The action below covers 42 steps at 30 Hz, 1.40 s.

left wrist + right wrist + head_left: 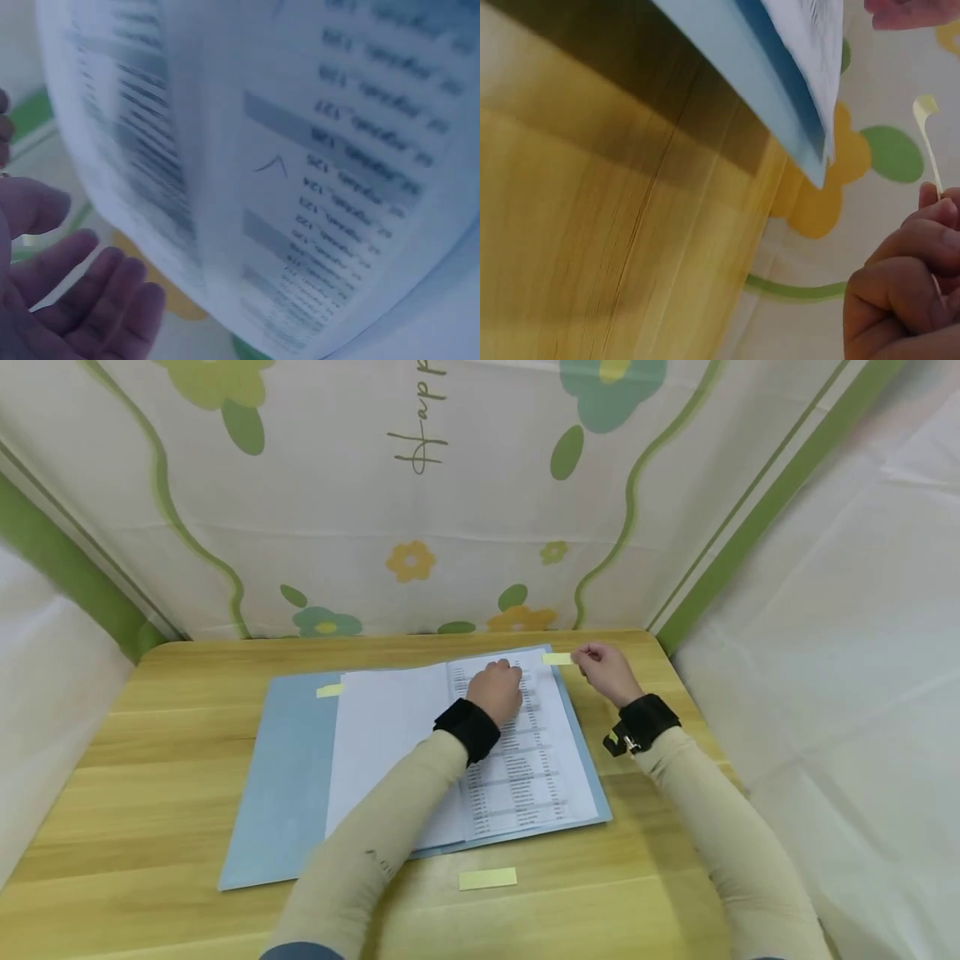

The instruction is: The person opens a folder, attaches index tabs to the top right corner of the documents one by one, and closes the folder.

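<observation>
My right hand [609,674] pinches one end of a pale yellow sticky strip [557,658] near the top right corner of a printed page [543,718]. In the right wrist view the strip [925,112] sticks up from the fingertips, its free end bent over. Above the upper part of that page is my left hand [495,692]; the left wrist view shows its fingers [127,281] loosely bent with nothing between them. The stack of pages lies in an opened light blue folder [288,785]. Printed rows and a pen tick mark the page [225,172] in the left wrist view.
Another yellow strip [330,691] sticks out at the left page's upper edge. A third strip [487,879] lies on the wooden table [135,827] in front of the folder. Patterned cloth [315,518] hangs behind the table, and white cloth [847,635] closes in the right side.
</observation>
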Each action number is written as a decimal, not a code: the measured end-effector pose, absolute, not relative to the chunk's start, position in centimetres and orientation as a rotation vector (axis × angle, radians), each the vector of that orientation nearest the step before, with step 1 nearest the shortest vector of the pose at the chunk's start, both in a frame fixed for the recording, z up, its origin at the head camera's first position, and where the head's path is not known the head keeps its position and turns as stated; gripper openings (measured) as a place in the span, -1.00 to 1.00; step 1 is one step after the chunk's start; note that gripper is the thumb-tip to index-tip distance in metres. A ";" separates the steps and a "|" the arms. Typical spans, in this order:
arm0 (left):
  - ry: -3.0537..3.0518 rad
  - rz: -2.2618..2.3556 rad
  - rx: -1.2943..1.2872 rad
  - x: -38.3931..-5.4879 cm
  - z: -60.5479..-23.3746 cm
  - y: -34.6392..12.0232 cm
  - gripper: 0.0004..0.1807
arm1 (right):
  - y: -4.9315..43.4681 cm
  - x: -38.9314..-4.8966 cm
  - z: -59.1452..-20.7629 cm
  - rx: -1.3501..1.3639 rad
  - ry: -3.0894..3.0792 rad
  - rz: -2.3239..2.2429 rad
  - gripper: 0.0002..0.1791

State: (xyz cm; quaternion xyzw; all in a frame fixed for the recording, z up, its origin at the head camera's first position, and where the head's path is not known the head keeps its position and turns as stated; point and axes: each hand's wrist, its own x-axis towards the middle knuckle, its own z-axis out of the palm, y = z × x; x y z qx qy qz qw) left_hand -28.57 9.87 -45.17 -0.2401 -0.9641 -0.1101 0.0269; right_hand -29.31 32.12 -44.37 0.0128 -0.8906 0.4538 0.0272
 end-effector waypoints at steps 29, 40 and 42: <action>-3.048 -0.022 -0.735 -30.1 -50.7 13.9 -0.25 | 32.9 -34.0 -50.2 -0.197 -2.888 1.620 -0.70; -3.165 0.210 -0.894 -31.0 -49.9 14.3 0.02 | 32.5 -34.8 -50.7 -0.167 -2.974 1.492 -0.66; -3.181 0.231 -0.926 -31.1 -50.1 14.4 -0.03 | 32.4 -34.7 -50.8 -0.171 -2.985 1.463 -0.66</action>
